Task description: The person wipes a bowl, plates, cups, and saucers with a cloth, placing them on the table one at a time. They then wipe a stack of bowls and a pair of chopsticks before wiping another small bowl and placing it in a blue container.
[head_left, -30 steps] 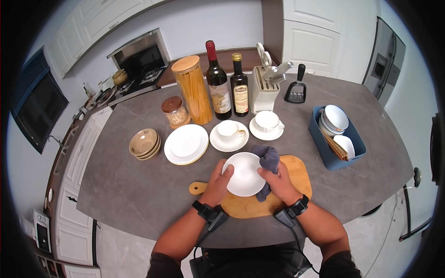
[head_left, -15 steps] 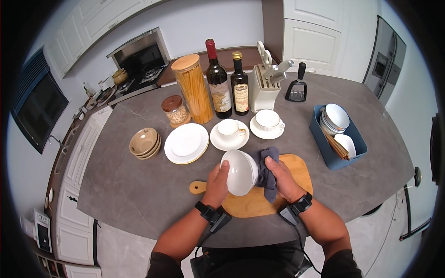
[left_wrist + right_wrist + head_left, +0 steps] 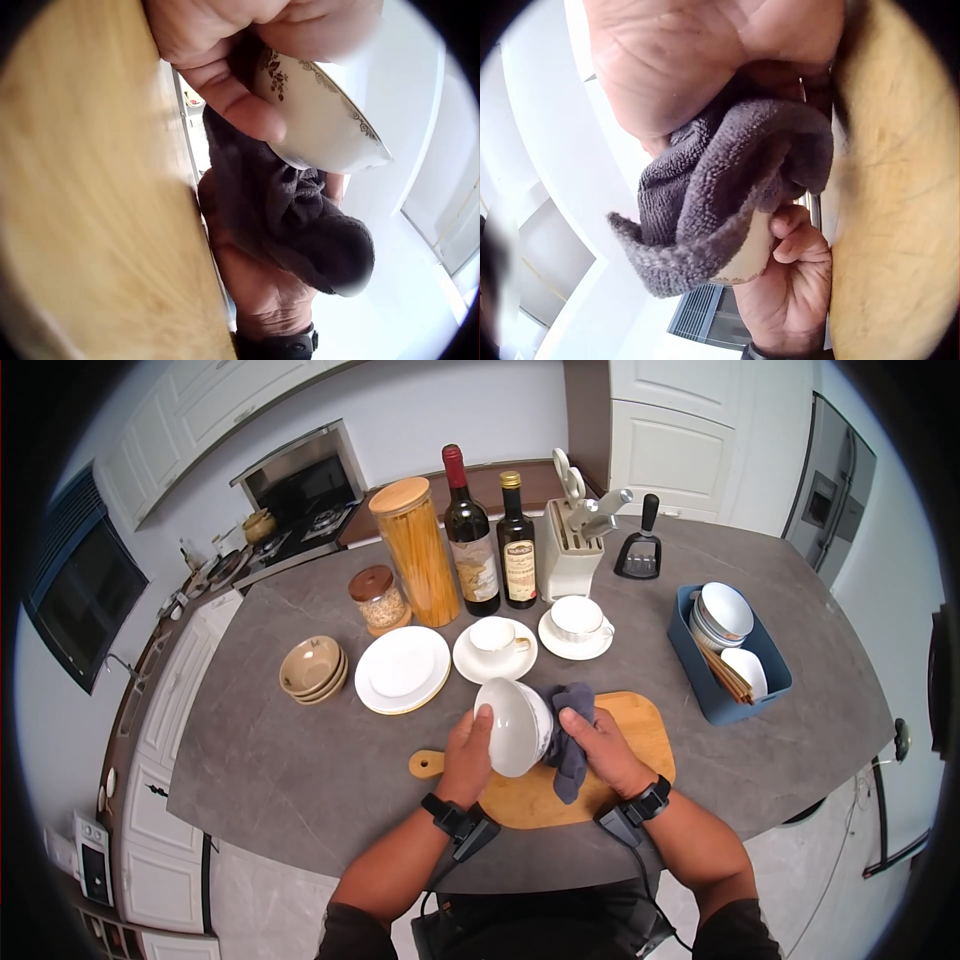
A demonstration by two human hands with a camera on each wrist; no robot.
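My left hand grips a white bowl by its left side, thumb over the rim. The bowl is tilted, its inside turned to the left, above the wooden cutting board. A brown floral pattern runs around its outside in the left wrist view. In my right hand is a bunched dark grey cloth, with the thumb on top of it. The cloth lies against the bowl's outer right side. Seen from the right wrist, folds of the cloth hide most of the bowl.
White plates, two cups on saucers and brown bowls stand beyond the hands. Behind them are a pasta jar, two bottles and a knife block. A blue basket with bowls and chopsticks stands at the right.
The bowl has turned from facing up to tilted leftward, and has shifted slightly left. My right hand with the cloth has moved from its rim to its outer side.
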